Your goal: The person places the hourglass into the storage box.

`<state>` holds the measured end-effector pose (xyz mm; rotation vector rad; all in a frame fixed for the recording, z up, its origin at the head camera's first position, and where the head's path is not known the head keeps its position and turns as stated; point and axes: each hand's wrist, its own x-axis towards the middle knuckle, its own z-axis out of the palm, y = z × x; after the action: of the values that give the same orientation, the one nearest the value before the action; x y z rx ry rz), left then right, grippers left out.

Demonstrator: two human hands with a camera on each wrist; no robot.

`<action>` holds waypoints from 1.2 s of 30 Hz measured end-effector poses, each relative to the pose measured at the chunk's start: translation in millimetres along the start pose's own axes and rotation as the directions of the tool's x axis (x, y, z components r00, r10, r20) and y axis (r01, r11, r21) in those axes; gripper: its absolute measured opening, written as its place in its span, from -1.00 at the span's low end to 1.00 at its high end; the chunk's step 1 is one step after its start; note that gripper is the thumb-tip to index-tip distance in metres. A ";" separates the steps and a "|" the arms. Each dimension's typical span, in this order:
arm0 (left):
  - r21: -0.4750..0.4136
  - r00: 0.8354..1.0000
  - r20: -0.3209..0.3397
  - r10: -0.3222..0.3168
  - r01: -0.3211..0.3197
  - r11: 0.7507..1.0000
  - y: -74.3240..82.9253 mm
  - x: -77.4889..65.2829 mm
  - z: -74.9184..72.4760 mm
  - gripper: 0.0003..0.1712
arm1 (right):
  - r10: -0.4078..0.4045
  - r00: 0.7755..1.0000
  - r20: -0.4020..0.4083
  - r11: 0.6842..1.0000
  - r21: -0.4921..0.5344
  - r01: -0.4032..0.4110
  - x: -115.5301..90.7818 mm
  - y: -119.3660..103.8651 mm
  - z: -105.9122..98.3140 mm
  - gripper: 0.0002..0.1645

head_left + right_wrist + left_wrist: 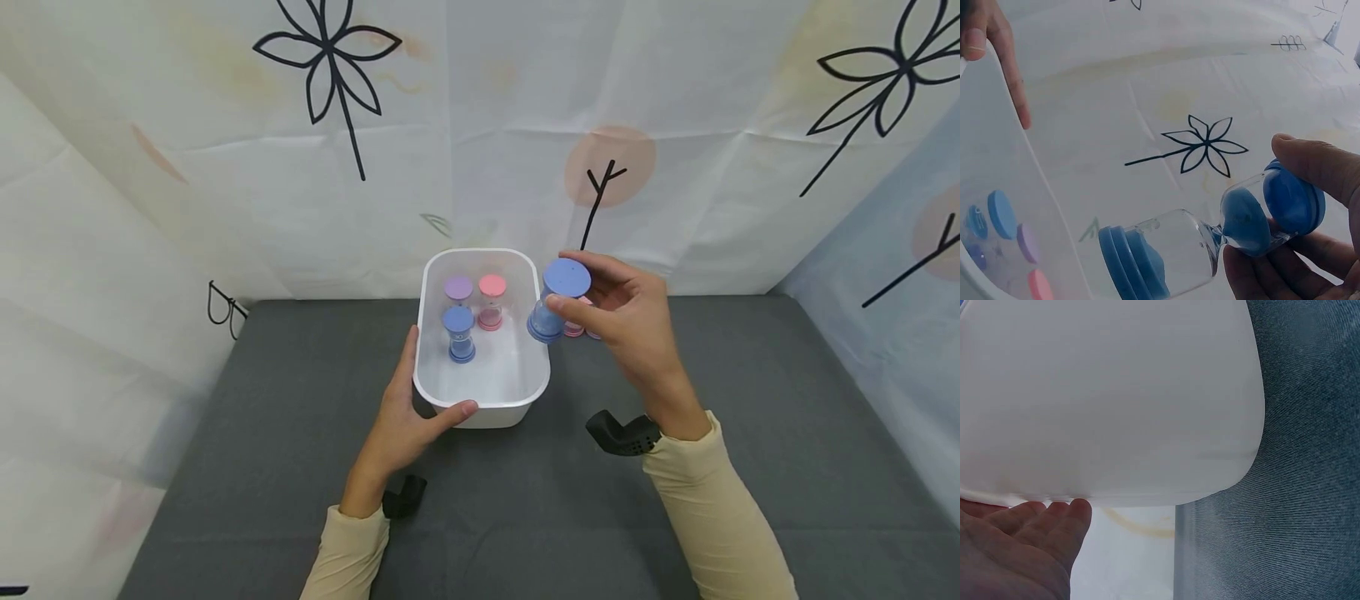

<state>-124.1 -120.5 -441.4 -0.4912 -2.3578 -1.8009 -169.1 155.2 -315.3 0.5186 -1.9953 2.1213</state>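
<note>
My right hand holds a large blue hourglass sand timer just beyond the right rim of a white plastic bin. In the right wrist view, the timer lies slanted between thumb and fingers, with blue sand in both bulbs. Inside the bin stand smaller timers: a purple one, a pink one and a blue one. My left hand touches the bin, fingers extended along its left side and thumb at the front rim. In the left wrist view, the fingertips meet the outer wall.
Partly hidden by the right hand and held timer, a pink timer and another piece stand on the dark grey table, right of the bin. A white patterned cloth hangs behind the table's back edge, with more cloth at both sides.
</note>
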 end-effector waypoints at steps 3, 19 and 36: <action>0.002 1.000 0.002 -0.008 0.008 1.000 0.6 0.0 -0.3 0.40 | 0.018 0.999 0.046 1.000 -0.019 -0.017 9.6 2.3 6.5 -0.41; 0.016 1.000 0.015 0.004 -0.004 1.000 0.7 0.9 -1.4 0.38 | 0.162 0.961 0.226 0.972 -0.204 -0.116 52.7 21.6 37.4 -0.41; 0.005 0.999 0.017 -0.037 0.037 0.999 4.8 1.2 -0.4 0.39 | 0.339 0.909 0.242 0.889 -0.398 -0.226 78.5 45.6 52.4 -0.38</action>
<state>-123.6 -119.6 -436.6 -0.4676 -2.3970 -1.8137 -251.5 91.4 -326.4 0.5393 -2.7176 1.8279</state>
